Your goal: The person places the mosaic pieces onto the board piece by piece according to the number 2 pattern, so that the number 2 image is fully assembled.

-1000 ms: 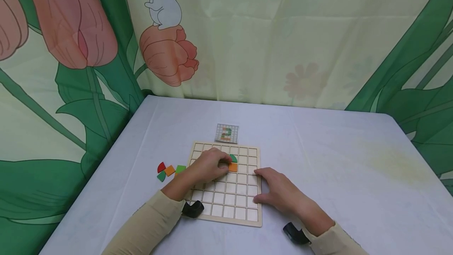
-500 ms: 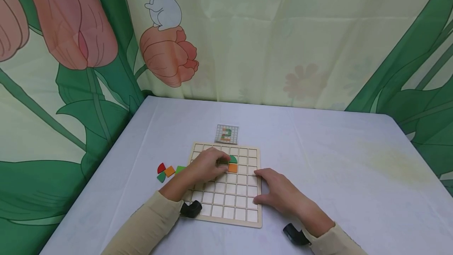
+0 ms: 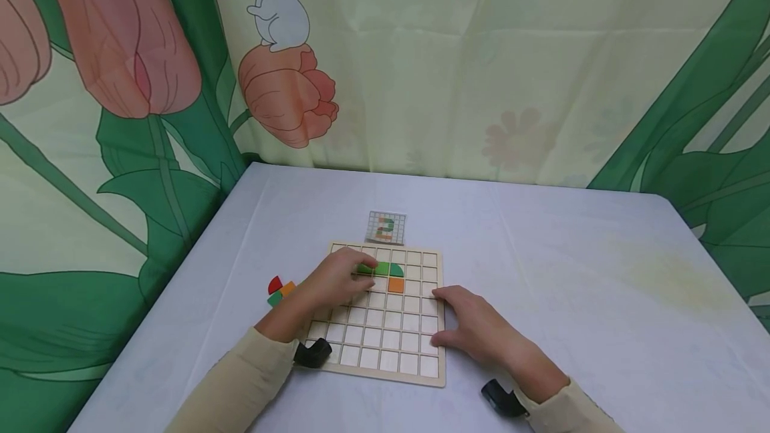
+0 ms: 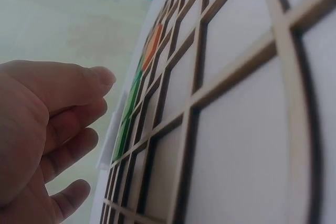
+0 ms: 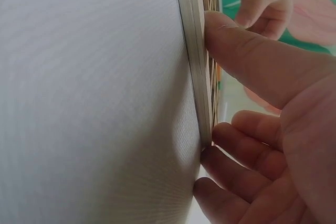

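A wooden grid board lies on the table. In one of its upper rows sit a dark green quarter-circle tile, a light green square tile and another green tile, partly covered by fingers. Below the quarter circle is an orange square tile. My left hand hovers over the board's left side, fingers loosely bent and apart from the tiles; the left wrist view shows nothing in that hand. My right hand rests thumb and fingertips against the board's right edge.
Left of the board lie a red quarter-circle tile, an orange tile and a green tile; my left forearm hides the area beside them. A small pattern card lies behind the board. A printed curtain hangs behind the table.
My left hand has drawn back to the left, and the green tiles it covered beside the quarter circle now show. My right hand has stayed at the board's edge.
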A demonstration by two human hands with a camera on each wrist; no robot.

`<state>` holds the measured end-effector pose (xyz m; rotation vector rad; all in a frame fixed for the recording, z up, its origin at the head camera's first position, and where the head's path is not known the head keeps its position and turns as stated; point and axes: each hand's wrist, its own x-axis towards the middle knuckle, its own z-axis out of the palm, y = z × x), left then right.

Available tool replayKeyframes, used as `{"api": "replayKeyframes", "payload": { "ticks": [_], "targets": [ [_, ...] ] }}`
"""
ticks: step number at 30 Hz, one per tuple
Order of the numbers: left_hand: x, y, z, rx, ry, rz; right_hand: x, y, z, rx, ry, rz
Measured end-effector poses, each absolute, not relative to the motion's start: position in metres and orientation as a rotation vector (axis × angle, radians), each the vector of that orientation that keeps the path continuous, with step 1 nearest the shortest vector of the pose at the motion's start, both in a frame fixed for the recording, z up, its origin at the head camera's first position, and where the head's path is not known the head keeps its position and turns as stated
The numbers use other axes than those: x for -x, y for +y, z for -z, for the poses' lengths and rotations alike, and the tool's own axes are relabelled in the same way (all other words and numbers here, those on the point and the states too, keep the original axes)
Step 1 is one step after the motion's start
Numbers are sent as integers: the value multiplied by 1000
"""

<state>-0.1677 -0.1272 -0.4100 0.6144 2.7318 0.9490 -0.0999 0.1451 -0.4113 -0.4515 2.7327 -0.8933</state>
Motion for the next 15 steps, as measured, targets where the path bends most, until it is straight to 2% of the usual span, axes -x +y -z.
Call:
{"api": "replayKeyframes", "payload": {
  "ticks": [15],
  "targets": [
    [162, -170, 405, -465, 2812, -953, 100, 145, 411, 436, 2722, 890]
  ]
}}
